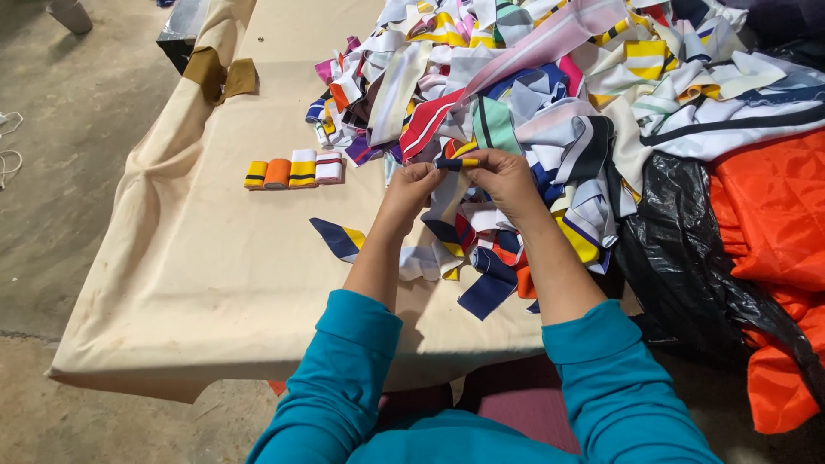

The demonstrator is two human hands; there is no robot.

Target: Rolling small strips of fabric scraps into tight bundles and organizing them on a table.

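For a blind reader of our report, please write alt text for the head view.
Both hands, left hand and right hand, hold a navy and yellow fabric strip above a cloth-covered table. A heap of striped fabric strips lies beyond, and four rolled strips sit in a row to the left.

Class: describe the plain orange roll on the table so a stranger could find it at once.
Start at the cloth-covered table and look left of the heap of fabric strips. There a short row of four rolls lies by itself. The orange roll is second from the left, the only one with no stripe.
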